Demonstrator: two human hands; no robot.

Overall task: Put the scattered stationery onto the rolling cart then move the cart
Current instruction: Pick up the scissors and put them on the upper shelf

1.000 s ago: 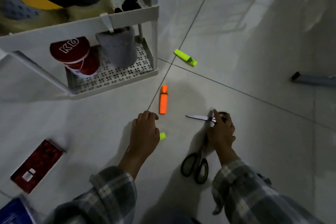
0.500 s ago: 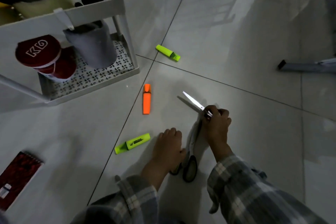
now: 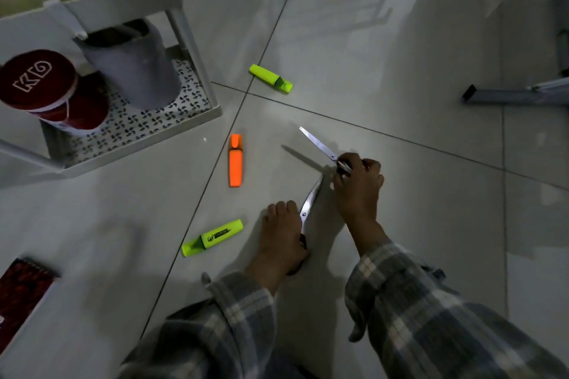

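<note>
Evidently the right hand [image 3: 358, 188] kept a pinching grip on the silver scissors [image 3: 317, 144], just above the floor [image 3: 400, 71]. The left hand [image 3: 281, 234] curled round the black-handled scissors [image 3: 311, 198]. Best carried cartward [image 3: 138, 144] with points away.

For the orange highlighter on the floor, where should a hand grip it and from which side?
Pinch the orange highlighter across its barrel's long sides, coming from above: it lies flat on the floor, both long sides are clear, and the cap is at the far end.
</note>
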